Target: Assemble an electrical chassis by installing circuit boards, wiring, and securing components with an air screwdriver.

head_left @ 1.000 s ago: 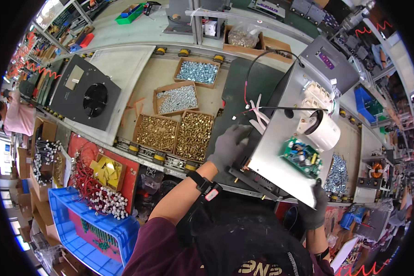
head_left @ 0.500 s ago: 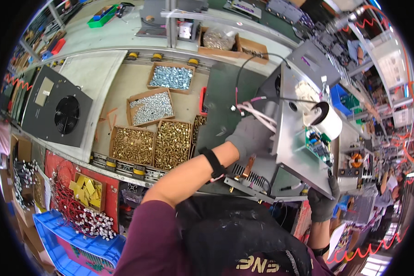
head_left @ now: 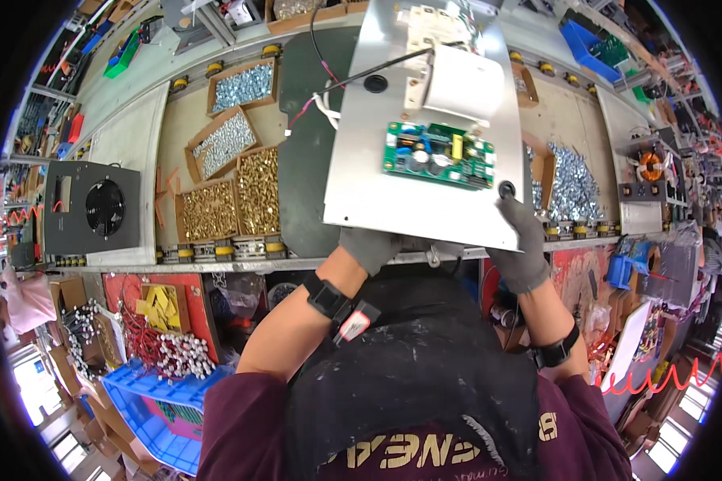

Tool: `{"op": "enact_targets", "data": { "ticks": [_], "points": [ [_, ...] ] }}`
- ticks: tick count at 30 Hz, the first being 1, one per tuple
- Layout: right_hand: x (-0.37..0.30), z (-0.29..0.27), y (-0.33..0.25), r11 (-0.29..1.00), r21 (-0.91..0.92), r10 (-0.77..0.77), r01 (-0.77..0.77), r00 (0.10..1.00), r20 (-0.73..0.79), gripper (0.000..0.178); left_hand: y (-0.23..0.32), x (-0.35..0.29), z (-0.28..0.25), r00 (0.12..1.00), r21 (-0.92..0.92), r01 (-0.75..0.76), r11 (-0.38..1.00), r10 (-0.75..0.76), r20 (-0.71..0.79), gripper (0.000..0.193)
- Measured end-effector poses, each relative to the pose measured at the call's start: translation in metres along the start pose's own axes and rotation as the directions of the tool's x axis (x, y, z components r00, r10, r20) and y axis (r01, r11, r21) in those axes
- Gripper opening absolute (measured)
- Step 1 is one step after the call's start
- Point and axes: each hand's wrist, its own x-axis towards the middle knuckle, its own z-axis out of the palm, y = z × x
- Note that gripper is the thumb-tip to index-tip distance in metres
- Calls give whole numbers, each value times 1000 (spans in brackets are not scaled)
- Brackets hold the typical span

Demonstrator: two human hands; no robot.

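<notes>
A silver metal plate point(head_left: 425, 210) is held up in front of me at a tilt. It carries a green circuit board point(head_left: 439, 156), a large white cylindrical part point(head_left: 465, 84) and a black cable point(head_left: 385, 64). My right hand point(head_left: 524, 248), in a grey glove, grips the near right corner, its thumb beside a round black grommet point(head_left: 506, 189). Under the near left edge is my gloved left hand point(head_left: 369, 250), holding the plate from below with its fingers hidden. White wires point(head_left: 326, 111) hang out at the plate's left side.
A dark green mat point(head_left: 303, 184) lies under the plate. To its left are cartons of brass screws point(head_left: 206, 212) and silver screws point(head_left: 225, 144). A dark grey panel with a fan point(head_left: 96, 207) stands at far left. Loose silver screws point(head_left: 573, 184) lie right of the plate.
The plate has swung from a steep tilt at the right to face me more squarely. My left hand has gone from behind it to its near edge. My right hand stays at the corner.
</notes>
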Motion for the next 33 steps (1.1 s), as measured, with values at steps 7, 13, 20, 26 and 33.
{"op": "enact_targets", "data": {
  "ticks": [7,13,20,26,33],
  "points": [
    [-59,4,35,-53,808,825,-587,430,367,41,12,7,14,995,-79,44,996,-52,-91,39],
    [-74,33,46,984,-178,125,-34,837,533,38,18,7,16,985,385,94,918,-29,-172,42],
    [-61,41,51,957,-104,282,-270,791,542,31,31,12,-2,982,323,188,927,-172,-77,50],
    [-55,34,35,394,58,499,-917,267,824,38,46,23,-9,961,380,265,886,-275,-28,51],
    [-41,32,24,961,-236,255,-142,782,568,33,42,34,-2,963,392,269,880,-254,-91,49]
  ]
}}
